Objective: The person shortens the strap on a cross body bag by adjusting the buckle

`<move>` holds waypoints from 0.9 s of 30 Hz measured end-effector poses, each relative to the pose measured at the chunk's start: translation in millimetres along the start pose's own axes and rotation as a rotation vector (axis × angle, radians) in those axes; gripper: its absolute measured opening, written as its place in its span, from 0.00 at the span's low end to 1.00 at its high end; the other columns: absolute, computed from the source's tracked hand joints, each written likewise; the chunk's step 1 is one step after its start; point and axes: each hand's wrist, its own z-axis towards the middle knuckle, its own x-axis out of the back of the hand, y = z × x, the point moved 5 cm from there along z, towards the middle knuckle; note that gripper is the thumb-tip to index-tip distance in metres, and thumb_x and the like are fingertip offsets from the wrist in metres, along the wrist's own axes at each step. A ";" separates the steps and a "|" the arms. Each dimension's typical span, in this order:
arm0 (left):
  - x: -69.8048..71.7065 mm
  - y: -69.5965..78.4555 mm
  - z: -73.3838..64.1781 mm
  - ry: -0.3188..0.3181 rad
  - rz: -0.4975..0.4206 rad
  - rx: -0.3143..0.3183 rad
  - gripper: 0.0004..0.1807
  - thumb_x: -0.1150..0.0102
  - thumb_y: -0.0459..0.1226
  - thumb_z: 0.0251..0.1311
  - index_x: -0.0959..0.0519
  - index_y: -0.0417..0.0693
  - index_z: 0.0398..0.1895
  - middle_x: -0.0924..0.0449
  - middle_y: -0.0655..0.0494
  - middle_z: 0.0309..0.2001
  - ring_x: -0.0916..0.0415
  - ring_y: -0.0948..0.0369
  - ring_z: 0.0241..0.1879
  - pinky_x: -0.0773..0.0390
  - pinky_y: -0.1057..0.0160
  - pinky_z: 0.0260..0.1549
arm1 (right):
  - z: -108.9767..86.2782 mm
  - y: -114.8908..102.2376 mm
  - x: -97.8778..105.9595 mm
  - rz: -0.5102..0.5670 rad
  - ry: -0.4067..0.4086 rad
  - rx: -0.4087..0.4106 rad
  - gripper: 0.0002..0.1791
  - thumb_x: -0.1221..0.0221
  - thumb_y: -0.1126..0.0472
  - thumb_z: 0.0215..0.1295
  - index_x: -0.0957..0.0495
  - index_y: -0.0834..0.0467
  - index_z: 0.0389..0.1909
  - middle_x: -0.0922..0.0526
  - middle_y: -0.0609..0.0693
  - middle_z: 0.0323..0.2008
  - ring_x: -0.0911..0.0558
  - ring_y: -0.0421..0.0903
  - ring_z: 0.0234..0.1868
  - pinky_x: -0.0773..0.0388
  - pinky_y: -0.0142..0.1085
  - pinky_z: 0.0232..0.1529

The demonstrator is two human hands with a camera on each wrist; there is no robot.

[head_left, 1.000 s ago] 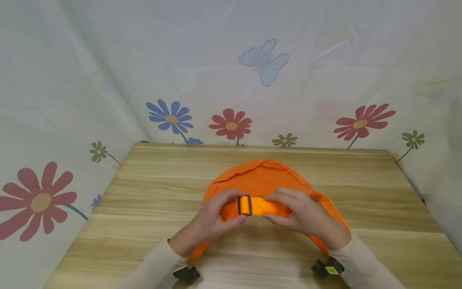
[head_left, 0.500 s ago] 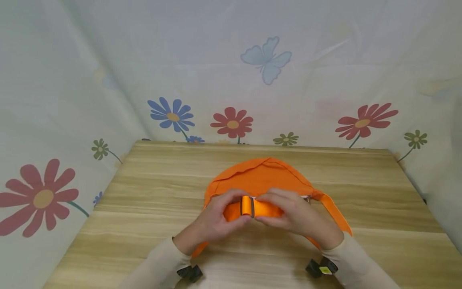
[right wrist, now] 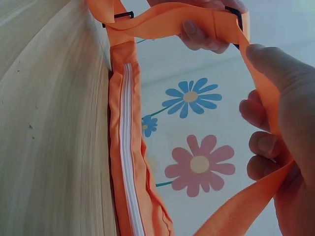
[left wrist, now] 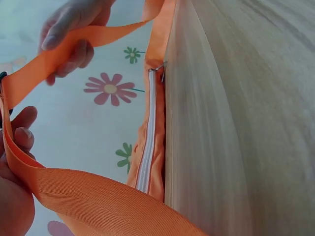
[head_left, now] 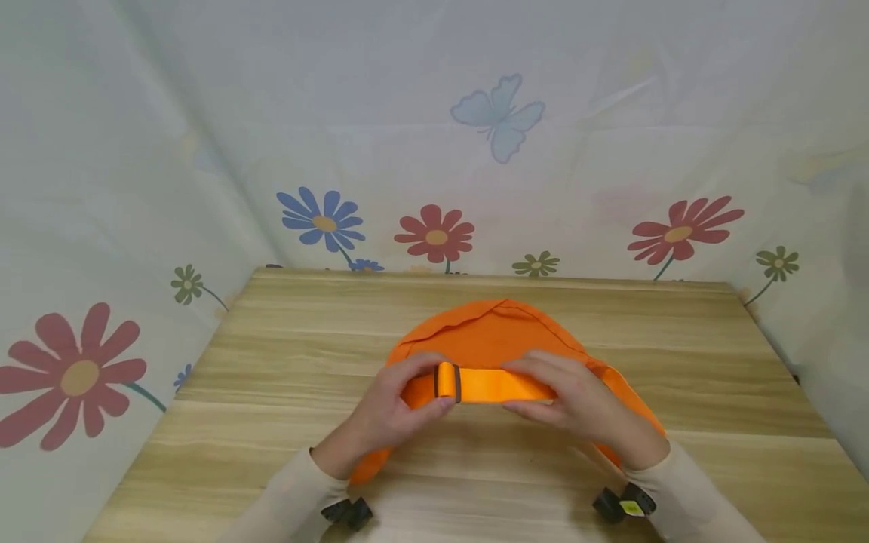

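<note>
An orange bag (head_left: 489, 335) with a rounded top lies on the table. Its white zipper (right wrist: 127, 132) runs along the side facing me in the right wrist view. The orange strap (head_left: 483, 385) is held up before the bag, stretched between both hands. My left hand (head_left: 387, 411) pinches it right at a black slider buckle (head_left: 458, 383), where the webbing forms a small loop. Further right along the strap, my right hand (head_left: 577, 396) grips the flat webbing between thumb and fingers. In the right wrist view, another black buckle (right wrist: 118, 19) sits near the bag's end.
The wood-grain table (head_left: 299, 354) reaches back to a white curtain (head_left: 380, 136) printed with flowers and a butterfly. Similar curtain sides enclose it left and right. A small black device (head_left: 348, 514) hangs at the left wrist, another device (head_left: 623, 504) at the right.
The hands first drew closer together along the strap, then spread apart. The buckle and left hand now sit further left, the right hand further right, with more flat webbing showing between them.
</note>
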 end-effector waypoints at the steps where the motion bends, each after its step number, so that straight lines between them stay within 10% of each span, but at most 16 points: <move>1: 0.1 -0.5 0.0 0.001 -0.010 -0.015 0.22 0.29 0.34 0.65 0.20 0.48 0.61 0.12 0.54 0.49 0.18 0.60 0.48 0.16 0.61 0.54 | 0.2 0.3 0.1 0.006 0.007 0.011 0.22 0.28 0.47 0.71 0.16 0.55 0.58 0.16 0.44 0.44 0.23 0.36 0.37 0.24 0.23 0.40; 19: -7.3 -1.6 2.8 -0.019 -0.178 -0.128 0.25 0.34 0.37 0.74 0.31 0.42 0.67 0.15 0.48 0.42 0.16 0.58 0.43 0.16 0.60 0.55 | 1.6 -3.6 -10.0 0.027 0.067 -0.047 0.22 0.31 0.46 0.72 0.17 0.53 0.60 0.13 0.45 0.48 0.19 0.37 0.40 0.20 0.24 0.43; 27: -13.6 -0.9 2.0 -0.065 -0.127 -0.076 0.29 0.31 0.32 0.69 0.32 0.43 0.68 0.13 0.48 0.48 0.16 0.58 0.47 0.15 0.59 0.55 | 7.7 -10.8 -15.9 0.010 0.054 -0.064 0.26 0.33 0.41 0.71 0.18 0.53 0.61 0.12 0.44 0.50 0.16 0.38 0.43 0.15 0.28 0.46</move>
